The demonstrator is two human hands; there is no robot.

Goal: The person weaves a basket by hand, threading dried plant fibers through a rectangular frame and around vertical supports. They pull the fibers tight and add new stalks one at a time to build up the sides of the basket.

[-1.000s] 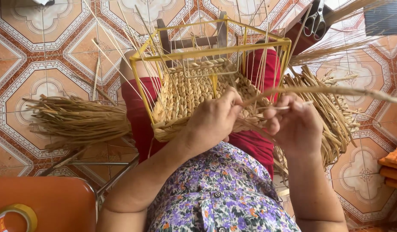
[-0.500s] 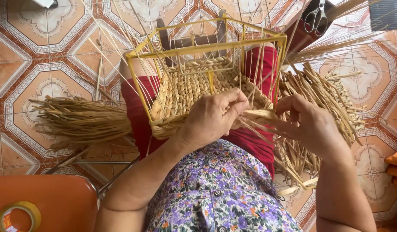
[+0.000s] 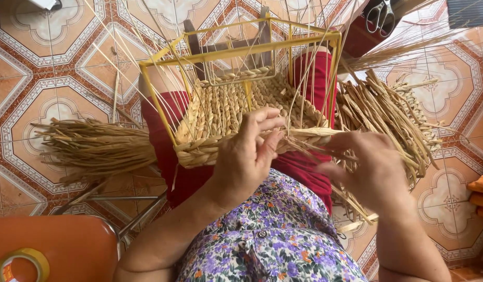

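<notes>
Currently, my left hand rests at the centre of the frame on the near woven edge of the half-made straw basket, fingers curled and pressed against the thick braided rim; whether a strand is pinched under them I cannot tell. My right hand sits to the right of centre, just beside the basket's near right corner, fingers bent around loose straw strands that run from that corner, thumb pointing left. The grip there appears closed on the strands, though the fingertips are hidden behind the hand.

The basket lies on my lap over red cloth, built around a yellow wire frame that rises toward the upper centre. A bundle of dry straw lies at the left on the tiled floor; a second bundle fans out at the right, behind my right hand. Scissors lie at the upper right. A roll of tape sits on an orange surface at the lower left.
</notes>
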